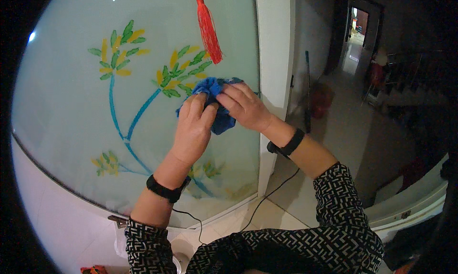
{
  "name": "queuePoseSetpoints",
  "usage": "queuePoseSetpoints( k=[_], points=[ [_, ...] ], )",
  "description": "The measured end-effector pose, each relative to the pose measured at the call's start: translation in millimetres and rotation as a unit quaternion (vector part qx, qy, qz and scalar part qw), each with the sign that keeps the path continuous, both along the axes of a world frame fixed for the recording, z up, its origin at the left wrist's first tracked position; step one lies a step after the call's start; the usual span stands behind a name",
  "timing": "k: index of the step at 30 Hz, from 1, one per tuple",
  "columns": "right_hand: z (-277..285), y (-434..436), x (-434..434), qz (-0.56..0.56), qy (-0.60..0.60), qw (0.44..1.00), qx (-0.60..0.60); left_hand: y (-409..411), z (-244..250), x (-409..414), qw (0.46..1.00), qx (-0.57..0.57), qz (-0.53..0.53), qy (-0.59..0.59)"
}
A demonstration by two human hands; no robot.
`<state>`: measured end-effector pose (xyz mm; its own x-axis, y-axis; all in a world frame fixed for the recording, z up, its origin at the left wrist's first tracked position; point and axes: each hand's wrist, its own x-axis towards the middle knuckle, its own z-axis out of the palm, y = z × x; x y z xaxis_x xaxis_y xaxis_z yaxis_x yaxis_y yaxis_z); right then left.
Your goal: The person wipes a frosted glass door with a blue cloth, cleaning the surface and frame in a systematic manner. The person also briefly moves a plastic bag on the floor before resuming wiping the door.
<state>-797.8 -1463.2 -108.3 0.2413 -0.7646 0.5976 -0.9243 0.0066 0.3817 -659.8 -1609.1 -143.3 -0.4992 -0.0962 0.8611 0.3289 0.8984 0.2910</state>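
Observation:
A crumpled blue cloth (pixel 223 122) is bunched between my two hands, in front of a frosted glass door panel (pixel 71 123). My left hand (pixel 193 127) grips the cloth from its lower left, fingers pointing up. From the right, my right hand (pixel 245 105) has its fingers closed on the cloth's upper part. Whether the cloth touches the glass cannot be told. The glass bears a painted plant with blue stems and green and yellow leaves (pixel 171 73). Above my hands hangs a red tassel (pixel 209 30). Each wrist wears a black band with a cable.
A white door frame (pixel 275 41) runs along the glass panel's right side. Beyond it lies a dim tiled hallway (pixel 347 105) with a long-handled tool (pixel 307 91), a red object (pixel 321 100) and a stair railing (pixel 418 66). Below, a white round container (pixel 180 258) stands near my body.

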Motion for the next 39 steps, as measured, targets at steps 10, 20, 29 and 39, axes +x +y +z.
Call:
queuePoseSetpoints(
  k=[10, 20, 29, 39],
  points=[
    [-17.7, 13.1, -52.5, -0.165, -0.121, 0.972, -0.111, 15.4, 2.7, -104.1, 0.997, -0.007, -0.065, 0.042],
    [-46.4, 84.9, -62.5, -0.237, -0.202, 0.937, -0.161, 79.4, 21.5, -130.3, 0.99, -0.083, -0.111, 0.031],
    [-141.1, 111.0, -53.8, -0.304, -0.301, 0.899, -0.093, 95.4, -39.8, -120.7, 0.981, -0.117, -0.145, -0.055],
    [-201.5, 161.6, -9.9, -0.377, -0.334, 0.86, -0.081, 136.9, -91.9, -108.8, 0.963, -0.13, -0.194, -0.133]
  ],
)
